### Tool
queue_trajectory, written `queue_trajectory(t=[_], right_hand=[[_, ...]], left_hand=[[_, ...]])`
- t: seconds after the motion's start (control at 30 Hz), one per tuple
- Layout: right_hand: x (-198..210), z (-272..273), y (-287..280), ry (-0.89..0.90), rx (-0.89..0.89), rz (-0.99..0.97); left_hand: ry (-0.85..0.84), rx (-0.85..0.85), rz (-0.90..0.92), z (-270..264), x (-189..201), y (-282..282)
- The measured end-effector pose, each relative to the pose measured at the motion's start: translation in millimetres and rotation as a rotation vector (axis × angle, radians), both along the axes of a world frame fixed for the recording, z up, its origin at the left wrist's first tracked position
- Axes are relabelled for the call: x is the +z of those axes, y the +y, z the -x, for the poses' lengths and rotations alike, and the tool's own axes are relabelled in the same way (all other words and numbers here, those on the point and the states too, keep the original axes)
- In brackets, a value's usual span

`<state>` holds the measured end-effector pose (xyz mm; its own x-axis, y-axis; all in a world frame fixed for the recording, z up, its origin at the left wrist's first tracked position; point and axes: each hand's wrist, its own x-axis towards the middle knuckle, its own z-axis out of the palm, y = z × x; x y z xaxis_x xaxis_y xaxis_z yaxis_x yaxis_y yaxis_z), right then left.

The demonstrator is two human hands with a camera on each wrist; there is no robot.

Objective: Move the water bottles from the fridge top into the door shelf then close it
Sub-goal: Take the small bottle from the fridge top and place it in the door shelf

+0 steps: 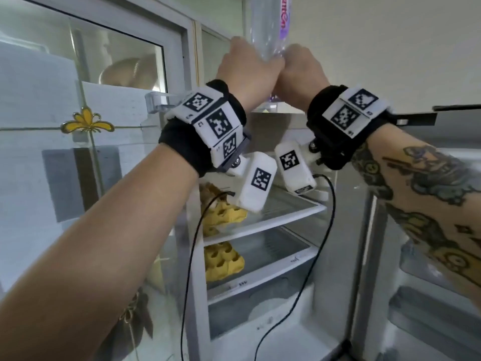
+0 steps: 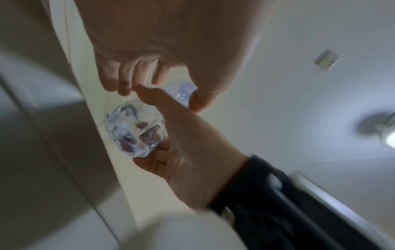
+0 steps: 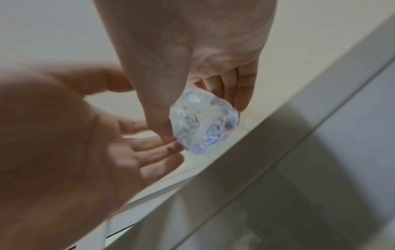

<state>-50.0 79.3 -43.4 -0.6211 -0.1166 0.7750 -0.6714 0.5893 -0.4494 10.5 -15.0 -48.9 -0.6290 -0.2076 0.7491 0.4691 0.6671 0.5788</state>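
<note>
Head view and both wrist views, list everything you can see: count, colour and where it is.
water bottle: one, clear with purple lettering, held up in front of the wall above the fridge
fridge: one, white, open, straight ahead
fridge door: one, grey-white shelves, swung open at right
yellow moulded items: two, yellow, left ends of the upper two shelves; what they are is unclear
flower decal: one, yellow, on the glass panel at left
wall socket: one, white, high on the wall
cables: two, black, hanging from the wrist cameras
right hand: grips the bottle near its base
left hand: beside it, fingertips touching the base
</note>
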Motion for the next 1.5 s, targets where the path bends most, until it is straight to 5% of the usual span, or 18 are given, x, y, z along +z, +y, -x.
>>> queue_trajectory(t=[0.23,0.7,0.97,1.5], right_hand=[[-68.3,-39.2,95.4,-0.029,-0.106,0.03],[-223.5,-37.7,267.5,-0.337,-0.544,-0.096],[-257.6,-30.2,284.5,-0.345,-0.578,-0.136],[-288.5,-9.8,295.0,-0.372,-0.826,-0.441]], left_hand=[[0.052,-0.259,-0.129,7.3,-43.0,87.7],[-0.392,-0.512,-0.083,43.7,-185.8,254.2],[-0.448,-0.46,-0.078,66.4,-220.6,272.7],[-0.413,-0.412,0.0,105.6,-219.8,265.5]])
